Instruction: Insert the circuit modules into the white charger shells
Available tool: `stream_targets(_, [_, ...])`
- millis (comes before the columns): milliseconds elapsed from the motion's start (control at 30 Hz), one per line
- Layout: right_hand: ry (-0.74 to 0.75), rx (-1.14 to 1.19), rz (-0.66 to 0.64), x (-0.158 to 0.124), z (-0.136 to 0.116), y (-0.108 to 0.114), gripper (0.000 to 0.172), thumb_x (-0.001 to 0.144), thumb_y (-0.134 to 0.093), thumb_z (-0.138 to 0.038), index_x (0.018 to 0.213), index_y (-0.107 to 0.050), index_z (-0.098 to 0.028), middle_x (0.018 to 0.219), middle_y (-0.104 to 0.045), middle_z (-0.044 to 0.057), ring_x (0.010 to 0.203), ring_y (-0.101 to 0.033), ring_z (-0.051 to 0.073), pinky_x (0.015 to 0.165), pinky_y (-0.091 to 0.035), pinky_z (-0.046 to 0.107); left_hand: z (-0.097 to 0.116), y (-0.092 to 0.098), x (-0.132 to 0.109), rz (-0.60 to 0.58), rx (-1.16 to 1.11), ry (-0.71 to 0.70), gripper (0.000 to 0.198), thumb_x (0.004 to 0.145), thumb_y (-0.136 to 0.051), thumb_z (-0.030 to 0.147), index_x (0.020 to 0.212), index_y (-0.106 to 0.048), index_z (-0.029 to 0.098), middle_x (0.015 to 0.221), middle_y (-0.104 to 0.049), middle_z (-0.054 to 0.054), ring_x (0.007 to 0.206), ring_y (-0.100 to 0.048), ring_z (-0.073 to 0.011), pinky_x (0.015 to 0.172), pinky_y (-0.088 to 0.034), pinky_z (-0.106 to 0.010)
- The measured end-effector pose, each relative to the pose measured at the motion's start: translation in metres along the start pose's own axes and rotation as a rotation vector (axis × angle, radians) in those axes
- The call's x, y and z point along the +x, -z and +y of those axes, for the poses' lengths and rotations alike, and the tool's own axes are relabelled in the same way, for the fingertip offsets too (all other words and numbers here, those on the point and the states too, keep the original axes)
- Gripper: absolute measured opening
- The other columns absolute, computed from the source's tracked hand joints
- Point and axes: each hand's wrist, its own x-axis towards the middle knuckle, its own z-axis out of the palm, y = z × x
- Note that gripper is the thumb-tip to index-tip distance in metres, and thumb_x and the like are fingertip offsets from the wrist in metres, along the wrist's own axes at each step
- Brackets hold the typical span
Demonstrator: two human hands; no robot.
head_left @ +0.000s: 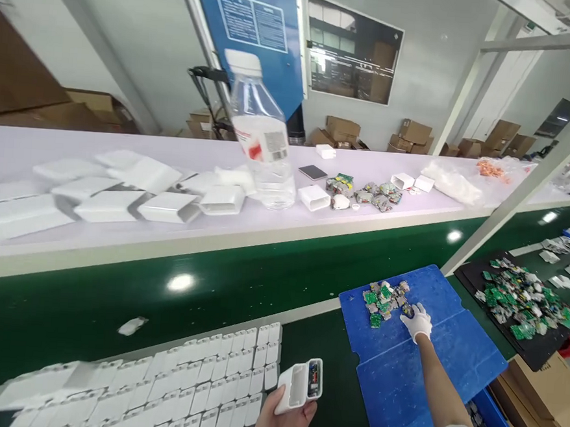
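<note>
Two white plastic housings (293, 388) stand side by side in my bare left hand (284, 421), its fingers wrapped round them at the bottom centre. The left housing looks hollow; a circuit board (313, 378) shows inside the right one. My right hand (418, 323) wears a white glove and reaches over the blue plastic sheet (394, 390). Its thumb and fingers close on a small circuit board (408, 310) at the edge of a pile of circuit boards (382, 300). Rows of white housings (194, 389) lie to the left of my left hand.
A shelf (362, 222) runs across behind, bearing a water bottle (265, 140), loose white casings (110, 205) and more boards. At right, a black tray (539, 351) holds a heap of green boards, near a slanted white post (505, 196). Cardboard (545, 394) lies at lower right.
</note>
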Motion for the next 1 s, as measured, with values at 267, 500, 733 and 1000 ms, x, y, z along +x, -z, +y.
stream_targets(267, [-0.049, 0.176, -0.051, -0.002, -0.01, -0.006, 0.028, 0.088, -0.057, -0.033, 0.112, -0.058, -0.017, 0.115, -0.059, 0.007, 0.099, -0.059, 0.019, 0.083, -0.051, 0.037, -0.007, 0.004, 0.004, -0.089, -0.097, -0.013, 0.043, 0.079, -0.059, 0.023, 0.12, -0.046, 0.016, 0.085, -0.064, -0.008, 0.063, -0.057, -0.0157, 0.054, -0.04, -0.025])
stream_targets(500, [-0.25, 0.119, -0.113, -0.015, -0.011, -0.026, 0.02, 0.039, -0.071, -0.041, 0.055, -0.062, -0.034, 0.08, -0.07, 0.006, 0.081, -0.066, 0.044, 0.07, -0.047, 0.059, -0.004, 0.017, 0.008, -0.097, -0.157, -0.019, 0.047, 0.079, -0.059, 0.033, 0.116, -0.046, 0.007, 0.078, -0.062, -0.013, 0.057, -0.053, -0.0163, 0.051, -0.036, -0.023])
stream_targets(733, [-0.259, 0.27, -0.204, -0.095, -0.055, -0.026, 0.042, 0.044, -0.069, -0.062, 0.068, -0.068, -0.027, 0.077, -0.072, 0.013, 0.081, -0.067, 0.042, 0.069, -0.053, 0.055, 0.011, 0.018, 0.001, -0.165, -0.234, -0.128, 0.042, 0.077, -0.062, 0.034, 0.112, -0.049, 0.014, 0.083, -0.062, -0.01, 0.065, -0.054, -0.0163, 0.057, -0.038, -0.024])
stream_targets(1000, [0.614, 0.595, -0.338, -0.193, -0.154, 0.021, 0.036, 0.064, -0.074, -0.034, 0.095, -0.068, -0.018, 0.103, -0.069, 0.011, 0.098, -0.064, 0.027, 0.088, -0.053, 0.044, 0.016, 0.019, 0.001, -0.288, -0.242, -0.168, 0.031, 0.073, -0.064, 0.036, 0.097, -0.058, 0.017, 0.084, -0.062, -0.006, 0.067, -0.054, -0.0154, 0.056, -0.038, -0.026])
